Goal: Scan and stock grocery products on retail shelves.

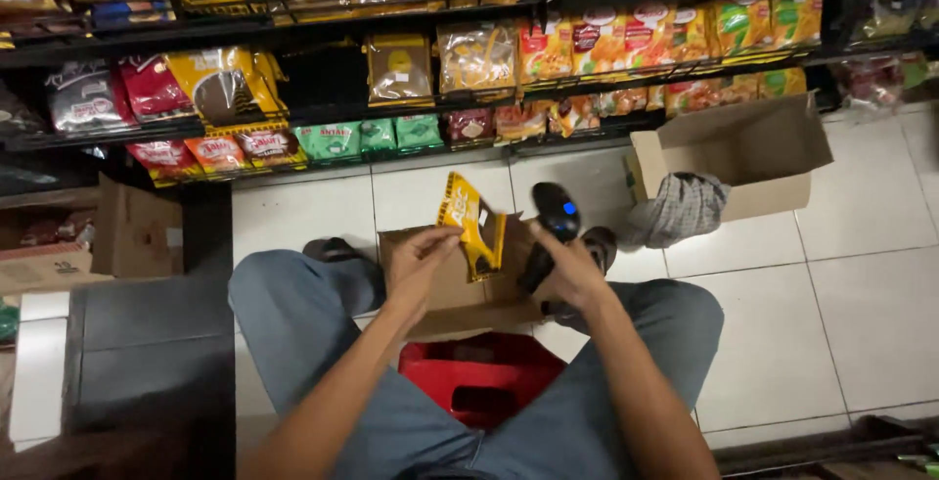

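Centre of frame: left hand pinches a yellow sachet by its lower edge, tilted, held above an open cardboard box resting between the knees; right hand is wrapped around a black handheld scanner, its head just beside the sachet. Red crate below, lower centre.

Risks, as judged: the grip on the sachet is thin, so it could slip into the box or onto the floor tiles; the tilt may hide its printed face from the scanner; the box looks loosely perched and a knee shift could tip it.
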